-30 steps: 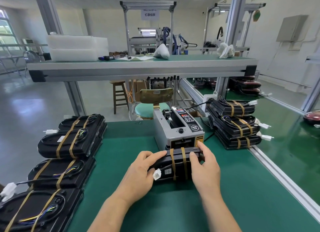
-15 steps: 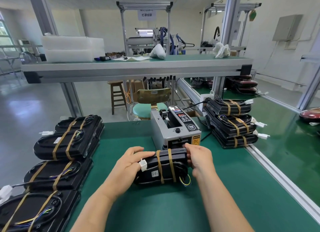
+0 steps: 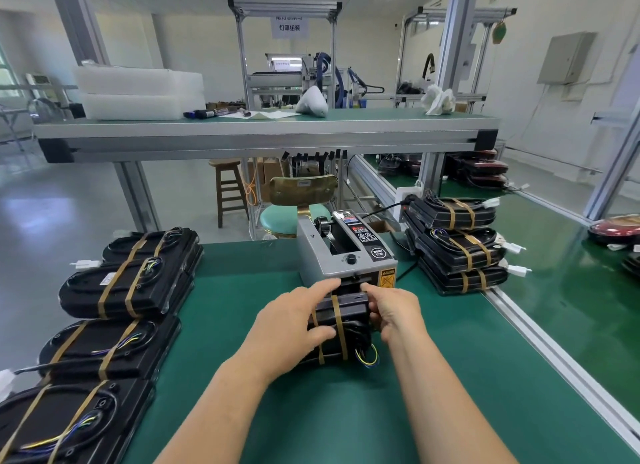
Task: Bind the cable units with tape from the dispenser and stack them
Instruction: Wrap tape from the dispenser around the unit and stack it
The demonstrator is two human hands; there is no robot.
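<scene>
A black cable unit with two tan tape bands sits tilted on the green table, just in front of the grey tape dispenser. My left hand grips its left side, thumb underneath and fingers over the top toward the dispenser's slot. My right hand holds its right end with curled fingers. Yellow and blue wires hang out below the unit. Taped units lie in a stack on the left and another on the right.
More taped units fill the near left corner. An aluminium rail borders the table on the right, with a conveyor belt beyond. A shelf spans overhead. A stool and chair stand behind the dispenser.
The unit has been turned and tipped up against the dispenser's mouth. Both hands shifted with it, the left hand now further over its top.
</scene>
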